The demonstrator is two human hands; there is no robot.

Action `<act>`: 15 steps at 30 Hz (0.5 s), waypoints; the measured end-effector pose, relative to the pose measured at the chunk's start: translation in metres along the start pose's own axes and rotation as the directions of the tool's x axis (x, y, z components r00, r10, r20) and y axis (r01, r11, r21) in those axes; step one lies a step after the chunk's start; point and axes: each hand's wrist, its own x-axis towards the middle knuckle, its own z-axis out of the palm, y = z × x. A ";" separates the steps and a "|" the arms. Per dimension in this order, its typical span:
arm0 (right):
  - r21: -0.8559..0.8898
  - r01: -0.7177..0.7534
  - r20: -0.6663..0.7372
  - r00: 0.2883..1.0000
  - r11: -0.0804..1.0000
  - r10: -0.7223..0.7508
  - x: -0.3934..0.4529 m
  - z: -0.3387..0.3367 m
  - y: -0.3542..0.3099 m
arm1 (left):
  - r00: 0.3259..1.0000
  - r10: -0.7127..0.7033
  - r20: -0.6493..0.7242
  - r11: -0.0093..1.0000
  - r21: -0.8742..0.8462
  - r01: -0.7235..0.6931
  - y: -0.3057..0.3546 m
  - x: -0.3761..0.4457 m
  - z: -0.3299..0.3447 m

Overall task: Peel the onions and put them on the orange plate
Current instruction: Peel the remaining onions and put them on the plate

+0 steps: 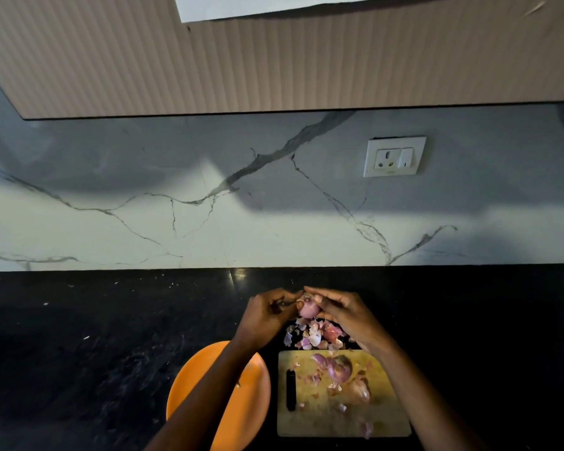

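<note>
**Black counter, three things on it**

The dark speckled counter (95,353) meets a marble wall at the back. On it lies an orange plate (254,395), with a wooden board (323,421) just beside it to the right. Behind the board, a heap of onion skins (313,335) lies on the counter. The board carries onions (341,369) and scraps.

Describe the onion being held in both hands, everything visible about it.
The onion is small, rounded and pale pink-purple, its lower surface smooth and glossy as if mostly peeled, with a bit of papery skin at its top. It is held up above the black counter, beyond the cutting board. The left hand grips it from the left and the right hand pinches it from the right, fingertips at its top. A heap of peels lies just below it.
</note>
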 end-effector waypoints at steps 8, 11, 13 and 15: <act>-0.052 -0.011 0.015 1.000 0.999 0.011 -0.003 -0.001 0.001 | 1.000 -0.004 -0.007 0.999 -0.051 0.003 -0.003 -0.006 0.004; -0.063 -0.007 0.009 1.000 0.998 0.007 0.000 -0.001 0.002 | 1.000 0.004 -0.011 0.999 -0.041 -0.004 -0.004 -0.003 0.002; -0.063 -0.004 0.007 1.000 0.998 0.004 0.002 -0.001 0.001 | 1.000 0.021 -0.005 0.999 -0.030 -0.021 -0.002 -0.001 0.001; -0.059 0.000 0.005 1.000 0.998 0.001 0.003 -0.001 -0.001 | 0.999 0.038 -0.007 0.999 -0.010 -0.038 0.000 0.001 0.000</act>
